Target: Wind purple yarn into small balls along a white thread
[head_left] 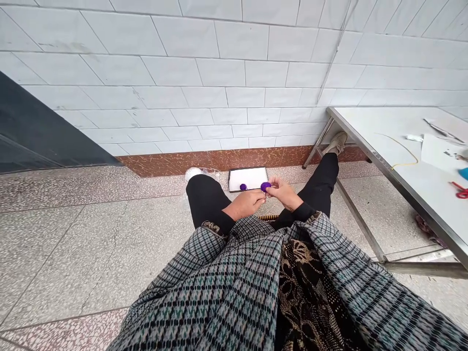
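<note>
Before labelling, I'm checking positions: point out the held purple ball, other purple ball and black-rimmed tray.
Held purple ball (265,186), head view: its middle.
Other purple ball (243,186), head view: its middle.
Black-rimmed tray (249,176), head view: bare white base.

White-tiled wall (241,48) filled twelve o'clock, with a brown marbled skirting (164,165) along its foot and a thin cable (338,46) running down it between one and two. A dark panel (36,131) stood toward ten o'clock, and the speckled floor (91,243) spread around eight. At three o'clock, a metal-edged white tabletop (365,122) carried a curved yellow strand (417,159), a white sheet (435,153), a slender metallic tool (443,130), red-handled scissors (462,193) and a partly cropped blue object (464,173). Crumpled cloth (427,228) lay beneath it, between three and four.
</note>
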### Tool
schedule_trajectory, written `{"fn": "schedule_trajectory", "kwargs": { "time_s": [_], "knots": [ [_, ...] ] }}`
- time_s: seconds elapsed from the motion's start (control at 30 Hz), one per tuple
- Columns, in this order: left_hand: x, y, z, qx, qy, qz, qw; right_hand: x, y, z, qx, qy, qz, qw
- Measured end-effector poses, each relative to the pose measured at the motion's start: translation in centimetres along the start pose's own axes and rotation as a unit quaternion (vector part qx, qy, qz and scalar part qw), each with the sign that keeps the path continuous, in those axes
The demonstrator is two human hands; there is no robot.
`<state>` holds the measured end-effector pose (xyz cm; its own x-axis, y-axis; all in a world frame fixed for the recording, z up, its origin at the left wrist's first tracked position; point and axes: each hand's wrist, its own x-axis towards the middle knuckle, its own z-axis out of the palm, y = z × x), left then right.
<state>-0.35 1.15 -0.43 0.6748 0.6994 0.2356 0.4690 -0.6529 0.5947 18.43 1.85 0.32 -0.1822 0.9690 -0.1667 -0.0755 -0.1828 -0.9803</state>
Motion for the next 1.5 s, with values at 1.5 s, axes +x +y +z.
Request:
{"fn": "schedule_trajectory", "kwargs": {
  "time_s": [1.5],
  "knots": [
    [-0.1,-0.3,-1.7,-0.023,0.057,-0.020,0.998,-0.5,-0.2,-0.2,-0.127,-0.131,0.060,0.981]
  ]
}}
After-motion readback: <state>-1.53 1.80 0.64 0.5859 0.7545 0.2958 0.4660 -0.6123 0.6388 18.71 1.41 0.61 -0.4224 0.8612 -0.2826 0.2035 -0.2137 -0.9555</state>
